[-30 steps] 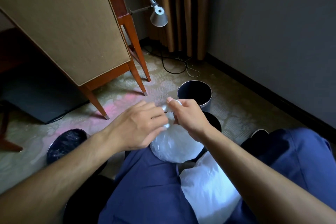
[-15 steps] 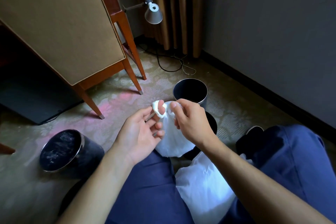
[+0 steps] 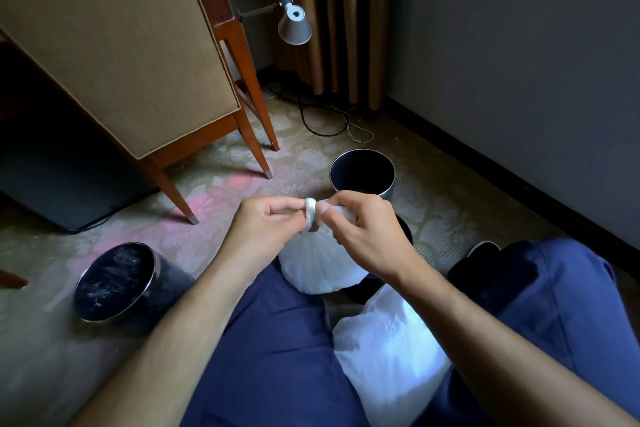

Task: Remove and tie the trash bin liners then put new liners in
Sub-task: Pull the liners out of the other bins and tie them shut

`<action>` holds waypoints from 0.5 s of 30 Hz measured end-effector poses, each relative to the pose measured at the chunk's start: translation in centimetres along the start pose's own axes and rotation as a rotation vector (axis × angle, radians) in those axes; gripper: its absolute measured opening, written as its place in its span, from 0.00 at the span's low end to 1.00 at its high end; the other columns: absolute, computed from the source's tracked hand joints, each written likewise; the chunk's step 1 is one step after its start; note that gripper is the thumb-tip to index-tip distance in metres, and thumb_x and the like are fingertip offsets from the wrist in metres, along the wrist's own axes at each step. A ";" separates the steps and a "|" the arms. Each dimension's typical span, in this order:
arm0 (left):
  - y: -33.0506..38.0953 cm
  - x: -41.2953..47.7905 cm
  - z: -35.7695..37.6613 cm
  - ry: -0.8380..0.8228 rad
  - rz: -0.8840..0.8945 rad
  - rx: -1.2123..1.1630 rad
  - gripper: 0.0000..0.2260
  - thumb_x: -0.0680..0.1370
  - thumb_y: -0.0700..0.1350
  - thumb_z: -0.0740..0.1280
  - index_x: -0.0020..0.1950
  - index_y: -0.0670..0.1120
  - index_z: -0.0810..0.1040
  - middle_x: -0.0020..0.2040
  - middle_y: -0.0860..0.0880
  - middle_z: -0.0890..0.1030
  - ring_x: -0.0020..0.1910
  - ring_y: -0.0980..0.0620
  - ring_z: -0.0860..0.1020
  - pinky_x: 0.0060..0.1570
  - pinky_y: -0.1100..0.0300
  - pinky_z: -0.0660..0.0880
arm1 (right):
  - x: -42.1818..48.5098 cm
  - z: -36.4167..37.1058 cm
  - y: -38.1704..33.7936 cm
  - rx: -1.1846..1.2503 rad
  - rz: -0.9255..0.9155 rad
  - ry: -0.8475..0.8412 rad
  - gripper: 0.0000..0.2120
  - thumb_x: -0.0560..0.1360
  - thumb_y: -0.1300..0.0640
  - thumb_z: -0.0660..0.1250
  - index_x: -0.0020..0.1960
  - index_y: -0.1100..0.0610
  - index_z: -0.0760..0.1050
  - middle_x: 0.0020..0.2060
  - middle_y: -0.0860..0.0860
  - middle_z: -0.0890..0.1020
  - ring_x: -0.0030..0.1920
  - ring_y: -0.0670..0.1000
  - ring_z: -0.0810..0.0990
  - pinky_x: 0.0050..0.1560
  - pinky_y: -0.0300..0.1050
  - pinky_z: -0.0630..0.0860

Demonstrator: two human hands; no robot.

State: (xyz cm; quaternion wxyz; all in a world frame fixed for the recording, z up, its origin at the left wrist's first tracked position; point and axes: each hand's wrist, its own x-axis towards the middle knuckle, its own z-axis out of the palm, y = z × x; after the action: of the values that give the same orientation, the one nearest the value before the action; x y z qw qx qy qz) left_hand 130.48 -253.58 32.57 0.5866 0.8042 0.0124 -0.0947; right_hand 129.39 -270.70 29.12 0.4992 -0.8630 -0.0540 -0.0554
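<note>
A full white liner bag (image 3: 320, 267) hangs in front of my knees, its neck twisted into a small roll between my fingers. My left hand (image 3: 265, 230) pinches the left side of that roll, and my right hand (image 3: 363, 236) grips the neck from the right. A black bin (image 3: 391, 173) with a steel rim stands empty just beyond my hands. Another black bin (image 3: 162, 284) leans at the lower left. A third dark bin (image 3: 407, 236) is mostly hidden behind my right hand. A second white bag (image 3: 391, 350) lies between my legs.
An upholstered chair (image 3: 114, 45) on wooden legs stands at the left. A grey lamp (image 3: 294, 24) and cables (image 3: 329, 121) are at the back by the curtain (image 3: 332, 10). A wall (image 3: 519, 62) with a dark skirting closes the right side. Patterned carpet (image 3: 242, 177) covers the floor.
My left hand turned from palm-up to a pinch on the bag's neck. The neck is now rolled tighter between both hands. The view shifted slightly.
</note>
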 end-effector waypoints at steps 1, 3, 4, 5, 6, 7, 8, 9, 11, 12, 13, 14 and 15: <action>0.0 -0.1 -0.1 0.013 0.027 0.023 0.06 0.74 0.41 0.75 0.44 0.53 0.87 0.38 0.51 0.86 0.38 0.57 0.80 0.47 0.63 0.74 | 0.0 -0.1 -0.2 0.023 0.013 -0.005 0.17 0.81 0.45 0.64 0.39 0.54 0.79 0.30 0.53 0.81 0.36 0.52 0.80 0.42 0.48 0.76; -0.1 -0.1 -0.4 0.029 0.081 0.093 0.06 0.72 0.43 0.77 0.42 0.55 0.87 0.33 0.50 0.78 0.36 0.56 0.74 0.44 0.62 0.71 | 0.0 -0.2 -0.4 0.078 0.039 -0.019 0.17 0.82 0.49 0.64 0.40 0.57 0.79 0.28 0.50 0.80 0.34 0.49 0.79 0.38 0.40 0.73; -0.3 0.0 -0.6 0.026 0.110 0.101 0.07 0.72 0.43 0.77 0.43 0.56 0.87 0.33 0.51 0.76 0.36 0.56 0.71 0.43 0.61 0.70 | 0.0 -0.3 -0.4 0.119 0.053 -0.031 0.15 0.82 0.52 0.65 0.41 0.58 0.79 0.28 0.49 0.79 0.33 0.48 0.79 0.37 0.37 0.72; -0.4 0.0 -0.7 0.011 0.138 0.089 0.08 0.73 0.43 0.77 0.44 0.57 0.87 0.34 0.50 0.76 0.36 0.56 0.71 0.44 0.60 0.71 | 0.1 -0.3 -0.3 0.167 0.063 -0.046 0.12 0.81 0.54 0.66 0.42 0.58 0.80 0.28 0.49 0.79 0.32 0.46 0.78 0.37 0.36 0.72; -0.6 0.1 -0.7 -0.010 0.162 0.067 0.09 0.73 0.42 0.77 0.46 0.58 0.87 0.36 0.47 0.78 0.37 0.55 0.72 0.45 0.59 0.72 | 0.2 -0.4 -0.2 0.217 0.069 -0.060 0.11 0.80 0.55 0.66 0.42 0.57 0.81 0.30 0.49 0.80 0.32 0.44 0.78 0.38 0.35 0.72; -0.7 0.1 -0.7 -0.035 0.182 0.043 0.11 0.73 0.42 0.77 0.48 0.59 0.87 0.40 0.43 0.80 0.39 0.53 0.73 0.47 0.57 0.73 | 0.3 -0.5 0.0 0.264 0.072 -0.075 0.10 0.80 0.55 0.67 0.42 0.57 0.82 0.32 0.51 0.81 0.33 0.44 0.78 0.40 0.36 0.73; -0.8 0.1 -0.6 -0.061 0.200 0.022 0.13 0.74 0.41 0.76 0.49 0.60 0.87 0.43 0.41 0.82 0.41 0.52 0.74 0.49 0.55 0.74 | 0.4 -0.5 0.2 0.309 0.079 -0.093 0.09 0.80 0.56 0.68 0.42 0.57 0.82 0.36 0.53 0.82 0.34 0.44 0.78 0.41 0.39 0.74; -0.9 0.1 -0.5 -0.088 0.214 0.005 0.14 0.74 0.41 0.76 0.50 0.61 0.86 0.46 0.40 0.83 0.43 0.50 0.74 0.51 0.54 0.74 | 0.5 -0.5 0.4 0.352 0.091 -0.112 0.09 0.79 0.57 0.69 0.41 0.57 0.82 0.39 0.57 0.84 0.35 0.45 0.78 0.42 0.41 0.74; -1.1 0.2 -0.3 -0.133 0.235 0.001 0.16 0.75 0.39 0.74 0.51 0.62 0.86 0.50 0.39 0.84 0.46 0.50 0.76 0.54 0.51 0.76 | 0.5 -0.6 0.7 0.424 0.121 -0.140 0.08 0.78 0.60 0.69 0.41 0.57 0.84 0.43 0.60 0.84 0.35 0.45 0.76 0.43 0.41 0.74; -1.2 0.3 -0.4 -0.147 0.248 0.021 0.18 0.76 0.38 0.74 0.52 0.63 0.86 0.50 0.39 0.83 0.46 0.50 0.77 0.55 0.52 0.76 | 0.4 -0.6 0.8 0.448 0.134 -0.150 0.08 0.78 0.60 0.69 0.43 0.58 0.85 0.43 0.61 0.83 0.35 0.46 0.76 0.43 0.41 0.73; -1.3 0.5 -0.5 -0.156 0.260 0.057 0.19 0.76 0.37 0.73 0.53 0.63 0.85 0.49 0.40 0.83 0.45 0.51 0.77 0.53 0.53 0.76 | 0.3 -0.7 1.0 0.470 0.142 -0.163 0.07 0.79 0.61 0.69 0.45 0.59 0.86 0.42 0.61 0.83 0.35 0.46 0.75 0.43 0.40 0.73; -1.5 0.7 -0.6 -0.155 0.270 0.106 0.20 0.76 0.37 0.73 0.53 0.64 0.85 0.48 0.41 0.83 0.43 0.52 0.76 0.51 0.55 0.75 | 0.2 -0.6 1.2 0.499 0.152 -0.179 0.07 0.79 0.62 0.68 0.48 0.61 0.86 0.41 0.61 0.82 0.35 0.46 0.74 0.42 0.39 0.73; -1.7 0.9 -0.8 -0.145 0.281 0.173 0.20 0.76 0.36 0.73 0.54 0.63 0.84 0.45 0.44 0.83 0.41 0.54 0.75 0.48 0.58 0.75 | 0.1 -0.5 1.4 0.537 0.167 -0.196 0.08 0.79 0.64 0.67 0.50 0.64 0.85 0.38 0.60 0.81 0.35 0.47 0.73 0.41 0.38 0.72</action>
State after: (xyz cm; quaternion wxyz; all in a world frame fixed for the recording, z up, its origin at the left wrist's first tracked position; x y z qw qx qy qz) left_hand 131.22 -252.36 31.02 0.5219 0.8367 -0.1507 -0.0700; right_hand 129.72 -271.85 28.22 0.7048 -0.7029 -0.0434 0.0859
